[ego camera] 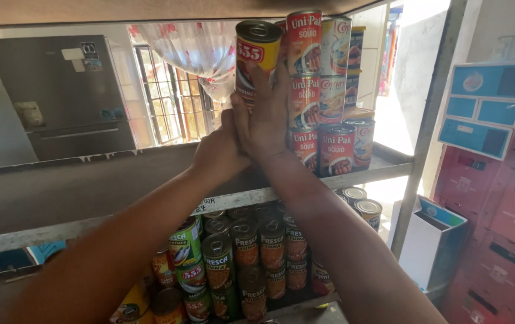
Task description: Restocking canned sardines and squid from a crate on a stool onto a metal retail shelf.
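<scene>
Two bare forearms showed, no sleeves, watch, or bands in view. Left hand (218,150) and right hand (264,120) were bare: no gloves, no rings visible. Nails were short and unpainted.

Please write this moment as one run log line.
right hand: grips yellow can | left hand: against right wrist | beside: red can stack | on: shelf

Held can (256,57): yellow, red label band. Stacked cans (320,90): red. Lower-shelf cans (245,252): green, orange. Crates (503,222): red.
</scene>
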